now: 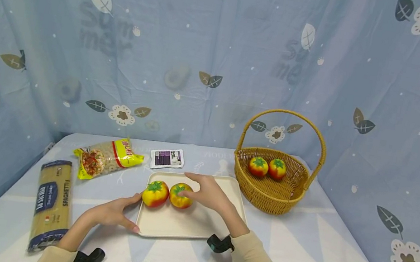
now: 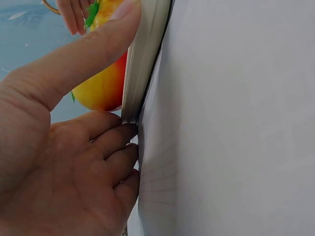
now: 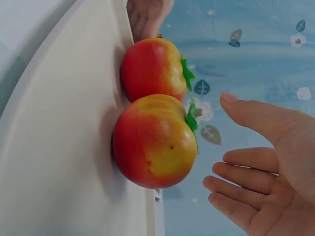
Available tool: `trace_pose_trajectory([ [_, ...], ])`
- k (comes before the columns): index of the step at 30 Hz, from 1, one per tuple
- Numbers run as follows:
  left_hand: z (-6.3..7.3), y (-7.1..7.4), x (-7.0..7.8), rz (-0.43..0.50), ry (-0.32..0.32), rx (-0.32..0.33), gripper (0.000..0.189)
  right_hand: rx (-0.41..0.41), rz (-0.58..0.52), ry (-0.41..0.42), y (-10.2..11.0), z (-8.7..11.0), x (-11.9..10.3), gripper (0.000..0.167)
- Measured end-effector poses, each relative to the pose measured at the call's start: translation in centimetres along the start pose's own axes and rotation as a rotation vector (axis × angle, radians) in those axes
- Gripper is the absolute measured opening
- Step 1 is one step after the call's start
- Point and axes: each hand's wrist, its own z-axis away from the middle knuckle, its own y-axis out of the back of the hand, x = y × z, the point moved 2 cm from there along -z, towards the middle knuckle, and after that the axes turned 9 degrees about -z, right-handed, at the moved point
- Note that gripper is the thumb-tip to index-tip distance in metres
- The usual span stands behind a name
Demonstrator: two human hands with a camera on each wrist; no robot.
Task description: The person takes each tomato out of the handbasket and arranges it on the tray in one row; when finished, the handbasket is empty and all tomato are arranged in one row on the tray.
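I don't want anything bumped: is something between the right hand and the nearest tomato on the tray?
Nothing visible: the right wrist view shows open space between the right hand and nearest tomato; the left tomato lies beyond it.

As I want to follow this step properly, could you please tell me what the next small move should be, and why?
I'd suggest the right hand ease in and grasp the nearest red-and-yellow fruit: in the right wrist view that hand is open, with a gap before the fruit. The left hand, at the edge of the tray, could probably steady it.
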Motion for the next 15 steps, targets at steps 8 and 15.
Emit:
trace_pose_trajectory([
  [8,0.0,0.0,-0.1,-0.005,-0.013,0.001,0.109,0.011,0.013,0.008,0.5,0.0,0.1,0.059],
  [15,0.0,0.0,-0.2,-0.011,-0.009,0.008,0.109,0.028,0.018,0.003,1.1,0.0,0.4,0.062],
])
